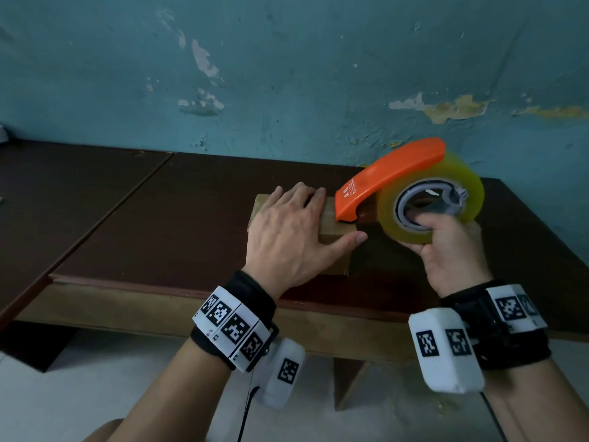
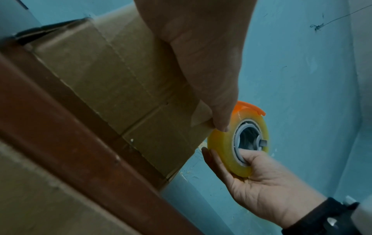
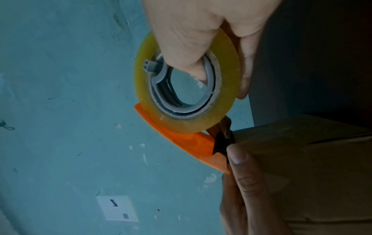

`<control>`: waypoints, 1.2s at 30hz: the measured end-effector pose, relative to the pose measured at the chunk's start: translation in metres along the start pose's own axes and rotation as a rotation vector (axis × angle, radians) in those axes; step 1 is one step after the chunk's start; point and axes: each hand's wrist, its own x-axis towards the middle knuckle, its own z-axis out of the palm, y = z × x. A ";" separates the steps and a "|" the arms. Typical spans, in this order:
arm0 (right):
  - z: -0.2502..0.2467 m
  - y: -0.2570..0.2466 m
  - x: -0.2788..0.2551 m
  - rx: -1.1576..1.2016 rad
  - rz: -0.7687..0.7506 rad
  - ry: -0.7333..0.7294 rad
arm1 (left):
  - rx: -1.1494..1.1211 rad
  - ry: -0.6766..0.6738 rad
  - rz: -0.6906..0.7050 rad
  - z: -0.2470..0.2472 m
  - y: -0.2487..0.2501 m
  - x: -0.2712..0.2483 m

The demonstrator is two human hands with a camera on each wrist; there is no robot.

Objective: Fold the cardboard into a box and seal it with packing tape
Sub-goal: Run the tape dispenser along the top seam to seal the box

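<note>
A small folded cardboard box (image 1: 338,232) stands on the dark wooden table (image 1: 191,218). My left hand (image 1: 296,231) lies flat on top of the box (image 2: 112,76), fingers straight, thumb along its near right edge. My right hand (image 1: 446,247) grips a tape dispenser (image 1: 424,193): a yellowish tape roll with an orange guard, thumb hooked in the grey core. The orange guard's cutter end (image 3: 219,152) touches the box's right top edge (image 3: 302,143), beside my left thumb (image 3: 237,160). The roll (image 2: 239,143) hangs just right of the box.
A peeling blue wall (image 1: 287,74) runs close behind the table. A second dark table (image 1: 47,186) adjoins on the left. The table's front edge (image 1: 159,287) lies near my wrists, with pale floor (image 1: 95,393) below.
</note>
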 end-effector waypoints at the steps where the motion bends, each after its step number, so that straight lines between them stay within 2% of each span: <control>1: 0.000 0.001 0.000 -0.002 0.001 0.002 | -0.003 -0.005 0.004 0.000 0.000 0.000; 20: -0.003 0.001 0.002 -0.001 0.006 0.016 | 0.013 -0.004 -0.026 -0.005 0.003 -0.001; 36: -0.010 -0.012 -0.001 -0.045 0.007 -0.037 | 0.017 -0.004 -0.012 -0.008 0.004 -0.002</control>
